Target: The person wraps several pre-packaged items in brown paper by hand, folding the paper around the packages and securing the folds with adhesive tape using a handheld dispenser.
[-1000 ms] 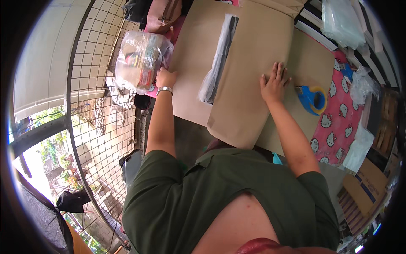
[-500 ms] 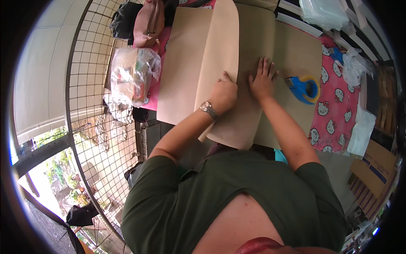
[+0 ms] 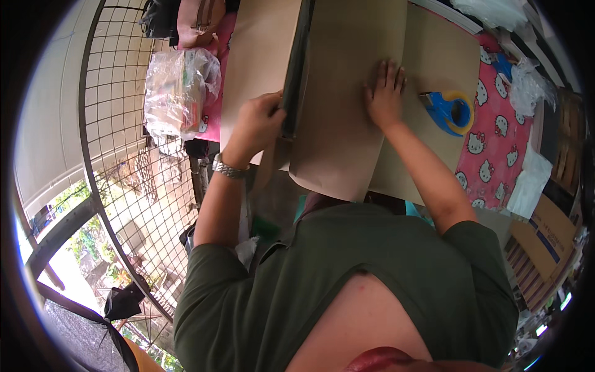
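Observation:
A large sheet of brown paper (image 3: 347, 93) lies over the table, with a second brown sheet (image 3: 437, 59) showing to its right. My left hand (image 3: 260, 121) is closed, fingers curled on the edge of a lifted brown paper flap (image 3: 263, 46) at the left. A dark gap (image 3: 302, 68) shows between that flap and the paper on the right. My right hand (image 3: 385, 102) lies flat on the brown paper, fingers stretched out and holding nothing. To its right, a blue tape dispenser (image 3: 449, 113) with a yellowish roll rests on the paper.
A pink patterned tablecloth (image 3: 489, 149) covers the table. Plastic-wrapped packages (image 3: 180, 93) and a pink bag (image 3: 199, 22) stand at the left, beside a wire grille (image 3: 118, 124). Clear plastic (image 3: 530, 87) lies at the right, and a cardboard box (image 3: 548, 229) stands below it.
My left hand has moved left and slightly nearer, drawing the paper flap leftward and opening a dark gap. My right hand stays flat on the paper.

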A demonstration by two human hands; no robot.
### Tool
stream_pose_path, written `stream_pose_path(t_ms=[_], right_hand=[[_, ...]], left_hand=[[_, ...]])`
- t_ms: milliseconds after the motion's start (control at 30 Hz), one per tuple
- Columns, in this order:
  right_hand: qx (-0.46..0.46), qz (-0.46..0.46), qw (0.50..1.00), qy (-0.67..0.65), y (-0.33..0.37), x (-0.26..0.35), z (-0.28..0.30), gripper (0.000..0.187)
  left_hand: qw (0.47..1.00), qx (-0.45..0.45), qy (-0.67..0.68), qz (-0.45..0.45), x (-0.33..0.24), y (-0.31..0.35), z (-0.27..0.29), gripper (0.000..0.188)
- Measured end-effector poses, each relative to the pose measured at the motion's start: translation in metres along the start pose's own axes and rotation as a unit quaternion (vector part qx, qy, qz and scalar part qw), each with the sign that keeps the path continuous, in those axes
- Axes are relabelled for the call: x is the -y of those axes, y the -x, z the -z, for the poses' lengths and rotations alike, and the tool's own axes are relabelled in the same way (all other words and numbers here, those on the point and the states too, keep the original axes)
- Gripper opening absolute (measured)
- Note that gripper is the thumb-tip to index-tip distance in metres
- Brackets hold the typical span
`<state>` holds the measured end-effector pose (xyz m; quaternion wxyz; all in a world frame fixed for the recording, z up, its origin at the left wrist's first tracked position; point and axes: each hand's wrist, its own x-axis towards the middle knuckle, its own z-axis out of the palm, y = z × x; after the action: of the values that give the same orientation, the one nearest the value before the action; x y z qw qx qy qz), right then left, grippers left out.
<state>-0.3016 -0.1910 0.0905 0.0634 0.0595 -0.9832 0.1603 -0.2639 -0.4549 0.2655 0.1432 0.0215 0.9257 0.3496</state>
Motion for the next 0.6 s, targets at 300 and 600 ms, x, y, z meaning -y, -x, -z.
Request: stream_pose_path(t_ms=[300,600], right_hand=[[0.028,0.080,0.996,0.020,-0.001,0.001,0.001,0.076],[0.017,0.084,0.996,-0.018,-0.005,0.012,0.001,0.074]], left_hand=[[0.993,0.085,-0.062,-0.054,-0.011,0.017,-0.034,0.013],[0.967,0.039,-0.249,0.033,-0.018,-0.007,-0.160,0.029]])
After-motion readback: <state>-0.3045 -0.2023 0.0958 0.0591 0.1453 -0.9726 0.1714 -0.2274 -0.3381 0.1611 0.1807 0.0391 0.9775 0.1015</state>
